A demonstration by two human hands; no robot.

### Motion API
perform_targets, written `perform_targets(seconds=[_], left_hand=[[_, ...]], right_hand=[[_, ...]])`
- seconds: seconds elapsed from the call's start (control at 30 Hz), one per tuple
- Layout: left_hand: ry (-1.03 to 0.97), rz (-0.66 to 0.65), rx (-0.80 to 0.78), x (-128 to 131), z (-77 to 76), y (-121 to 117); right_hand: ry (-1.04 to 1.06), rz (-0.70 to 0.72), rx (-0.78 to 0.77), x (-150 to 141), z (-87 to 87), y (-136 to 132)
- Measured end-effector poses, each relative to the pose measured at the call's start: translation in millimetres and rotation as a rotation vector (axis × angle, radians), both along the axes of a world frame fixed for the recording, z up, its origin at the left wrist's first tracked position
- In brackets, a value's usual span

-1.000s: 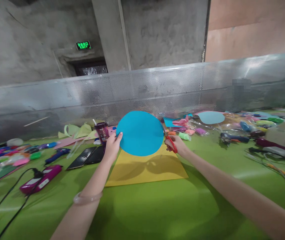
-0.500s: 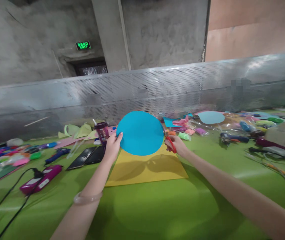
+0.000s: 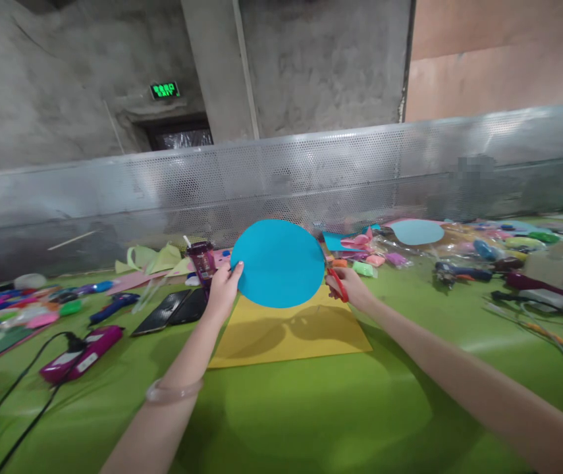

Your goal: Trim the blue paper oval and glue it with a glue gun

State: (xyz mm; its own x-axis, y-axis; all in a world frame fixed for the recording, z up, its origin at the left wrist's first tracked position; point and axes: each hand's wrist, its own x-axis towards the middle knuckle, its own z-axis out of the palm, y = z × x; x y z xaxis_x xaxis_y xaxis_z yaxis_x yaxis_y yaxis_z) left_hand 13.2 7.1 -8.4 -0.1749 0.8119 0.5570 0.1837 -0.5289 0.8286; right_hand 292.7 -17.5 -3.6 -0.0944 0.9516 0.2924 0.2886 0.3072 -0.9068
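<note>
A round sheet of blue paper (image 3: pixel 278 263) is held up above the table, its face turned toward me. My left hand (image 3: pixel 224 286) pinches its left edge, thumb on the front and fingers behind. At the right edge of the disc, my right hand (image 3: pixel 349 286) is closed around the red handles of a pair of scissors (image 3: pixel 339 286). The scissor blades point up along the disc's rim; whether they touch the paper I cannot tell. Below lies a yellow sheet (image 3: pixel 291 336) with the shadows of the disc and hands on it.
A dark cup with a straw (image 3: pixel 201 258) and a black phone (image 3: pixel 161 312) stand left of centre. Nearer is a purple power strip (image 3: pixel 81 355) with black cords. Glue guns, clay packs (image 3: pixel 363 268) and paper scraps line the green table (image 3: pixel 321 415). Behind runs a perforated metal barrier (image 3: pixel 281 174).
The blue disc has shifted very slightly to the right. Both hands and the scissors stay almost where they were.
</note>
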Motion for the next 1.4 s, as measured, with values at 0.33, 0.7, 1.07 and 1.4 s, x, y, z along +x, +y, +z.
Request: perform_targets(seconds=[0.33,0.7,1.07,1.4], left_hand=[[-0.004,0.025,0.013,1,-1.5,2],[-0.059,-0.057,0.022,-1,-1.5,4],[-0.034,-0.028,0.037,-2,-2.3,5],[-0.004,0.032,0.028,0,0.7,1]], right_hand=[[0.019,0.005,0.025,0,-3.0,2],[0.037,0.022,0.022,5,3.6,1],[-0.012,0.029,0.007,9,6.7,2],[-0.039,0.061,0.027,8,8.9,-2]])
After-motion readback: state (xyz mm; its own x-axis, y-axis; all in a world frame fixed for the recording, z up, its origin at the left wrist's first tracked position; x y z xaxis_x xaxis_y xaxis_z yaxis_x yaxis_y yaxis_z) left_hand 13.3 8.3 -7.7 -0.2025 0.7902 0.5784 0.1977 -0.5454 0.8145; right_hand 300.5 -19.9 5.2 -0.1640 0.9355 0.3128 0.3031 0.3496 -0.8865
